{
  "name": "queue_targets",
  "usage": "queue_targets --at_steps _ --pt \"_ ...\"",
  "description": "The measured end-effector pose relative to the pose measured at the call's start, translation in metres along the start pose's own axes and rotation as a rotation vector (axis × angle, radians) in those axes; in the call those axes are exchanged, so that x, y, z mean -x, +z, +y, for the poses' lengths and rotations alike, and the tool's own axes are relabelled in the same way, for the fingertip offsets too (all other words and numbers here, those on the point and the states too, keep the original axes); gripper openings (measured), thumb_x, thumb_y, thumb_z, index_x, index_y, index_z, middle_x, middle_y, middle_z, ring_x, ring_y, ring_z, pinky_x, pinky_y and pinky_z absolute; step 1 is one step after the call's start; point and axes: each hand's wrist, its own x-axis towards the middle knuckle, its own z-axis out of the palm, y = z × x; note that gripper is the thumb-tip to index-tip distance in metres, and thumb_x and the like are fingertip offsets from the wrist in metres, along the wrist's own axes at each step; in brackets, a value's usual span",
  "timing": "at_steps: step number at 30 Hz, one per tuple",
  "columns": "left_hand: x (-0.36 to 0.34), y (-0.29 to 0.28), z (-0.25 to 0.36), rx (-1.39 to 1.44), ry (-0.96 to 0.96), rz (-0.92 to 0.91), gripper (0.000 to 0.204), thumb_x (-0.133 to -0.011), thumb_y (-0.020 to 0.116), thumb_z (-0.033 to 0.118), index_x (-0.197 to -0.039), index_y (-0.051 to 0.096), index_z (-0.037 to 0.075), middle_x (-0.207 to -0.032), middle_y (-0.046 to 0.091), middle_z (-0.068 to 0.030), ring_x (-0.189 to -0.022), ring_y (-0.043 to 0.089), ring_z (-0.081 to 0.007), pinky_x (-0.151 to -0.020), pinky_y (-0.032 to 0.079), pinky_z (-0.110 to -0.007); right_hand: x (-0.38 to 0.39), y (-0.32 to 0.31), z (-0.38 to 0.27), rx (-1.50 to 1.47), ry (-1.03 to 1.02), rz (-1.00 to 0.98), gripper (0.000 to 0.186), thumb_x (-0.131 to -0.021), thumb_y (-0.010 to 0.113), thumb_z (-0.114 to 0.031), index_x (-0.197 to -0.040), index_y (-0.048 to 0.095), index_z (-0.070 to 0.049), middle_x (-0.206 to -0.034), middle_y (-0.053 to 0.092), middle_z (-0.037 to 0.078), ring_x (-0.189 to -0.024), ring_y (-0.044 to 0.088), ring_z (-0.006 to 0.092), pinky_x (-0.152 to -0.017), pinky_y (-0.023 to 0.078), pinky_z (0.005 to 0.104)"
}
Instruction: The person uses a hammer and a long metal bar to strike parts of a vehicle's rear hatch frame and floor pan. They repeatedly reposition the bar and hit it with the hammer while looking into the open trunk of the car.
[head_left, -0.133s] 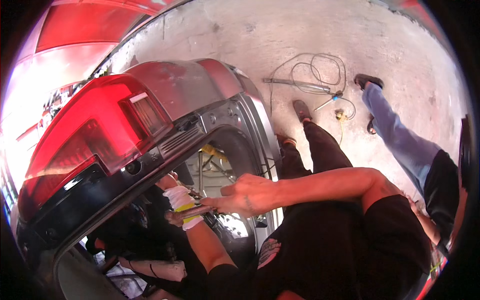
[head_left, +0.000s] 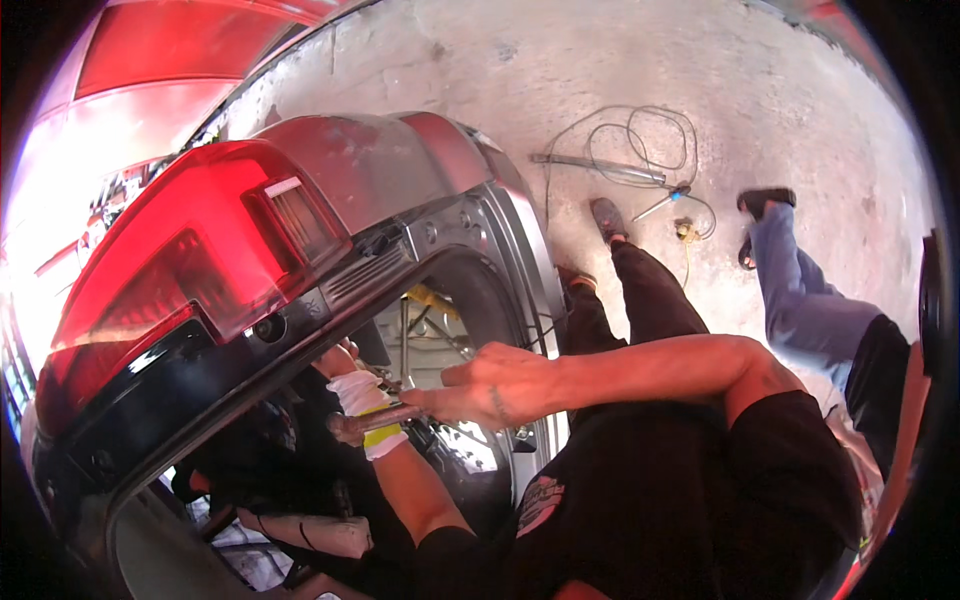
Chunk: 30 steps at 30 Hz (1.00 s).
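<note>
My right hand (head_left: 490, 385) is closed around the handle of a hammer (head_left: 347, 430). The hammer's head points left and lies across my left wrist in the picture; I cannot tell if they touch. White and yellow wrapping (head_left: 368, 410) goes round that wrist. My left hand (head_left: 338, 358) reaches into the open rear corner of a car body, partly behind the body edge, with its fingers mostly hidden. Beside both hands is the grey car body panel (head_left: 350, 165), with a red tail light (head_left: 170, 260) fitted at its left.
On the concrete floor lie a coiled cable (head_left: 640, 135), a metal bar (head_left: 600, 168) and a blue-ended tool (head_left: 678, 192). Another person in blue jeans (head_left: 800, 290) stands at the right. A light-coloured padded piece (head_left: 310, 533) is inside the car, lower left.
The other person's jeans-clad leg and foot have shifted right and slightly down. My view has moved a little. My right hand keeps its grip on the hammer.
</note>
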Motion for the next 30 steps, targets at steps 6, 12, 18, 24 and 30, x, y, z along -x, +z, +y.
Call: queue_targets --at_steps 6,12,18,24,30 --pt "0.028 0.025 0.022 -0.037 -0.074 0.008 0.022 -0.095 0.05 0.017 -0.073 0.045 0.013 -0.053 0.038 0.0008 -0.037 0.032 -0.01 -0.031 0.022 -0.026 -0.004 0.003 -0.004 -0.015 0.052 0.006 0.043 -0.092 0.059 -0.024 -0.131 0.056 -0.005 -0.067 0.059 0.014 -0.052 0.061 0.0304 -0.047 0.049 0.0434" --pt "0.02 0.011 0.019 0.103 -0.263 -0.12 0.025 -0.096 0.047 0.019 -0.073 0.043 0.013 -0.055 0.038 0.0001 -0.037 0.031 -0.01 -0.03 0.021 -0.027 -0.005 0.009 -0.004 -0.025 0.061 0.028 0.043 -0.091 0.06 -0.021 -0.131 0.056 -0.005 -0.069 0.061 0.014 -0.052 0.061 0.0307 -0.049 0.05 0.043" --pt "-0.01 -0.033 -0.01 0.367 -0.33 -0.345 0.027 -0.097 0.047 0.022 -0.073 0.045 0.01 -0.057 0.039 -0.0024 -0.038 0.032 -0.013 -0.032 0.026 -0.03 -0.012 0.009 -0.012 0.029 0.039 0.007 0.046 -0.09 0.061 -0.019 -0.133 0.053 -0.007 -0.069 0.062 0.015 -0.051 0.06 0.0319 -0.05 0.052 0.0449" --pt "-0.002 -0.021 -0.014 0.309 -0.297 -0.417 0.023 -0.098 0.051 0.028 -0.087 0.057 0.009 -0.061 0.047 -0.0002 -0.045 0.043 -0.0127 -0.035 0.03 -0.028 -0.023 0.01 -0.023 0.164 0.068 -0.126 0.048 -0.091 0.06 -0.016 -0.137 0.049 -0.007 -0.072 0.059 0.015 -0.058 0.062 0.0324 -0.052 0.05 0.0423" --pt "-0.035 -0.039 -0.095 0.107 0.272 -0.197 0.02 -0.091 0.062 0.02 -0.086 0.065 0.001 -0.076 0.062 -0.0043 -0.066 0.055 -0.0138 -0.063 0.045 -0.027 -0.048 0.04 -0.039 0.141 0.061 -0.213 0.046 -0.09 0.061 -0.01 -0.135 0.051 -0.002 -0.082 0.064 0.018 -0.068 0.066 0.0322 -0.064 0.053 0.0399"
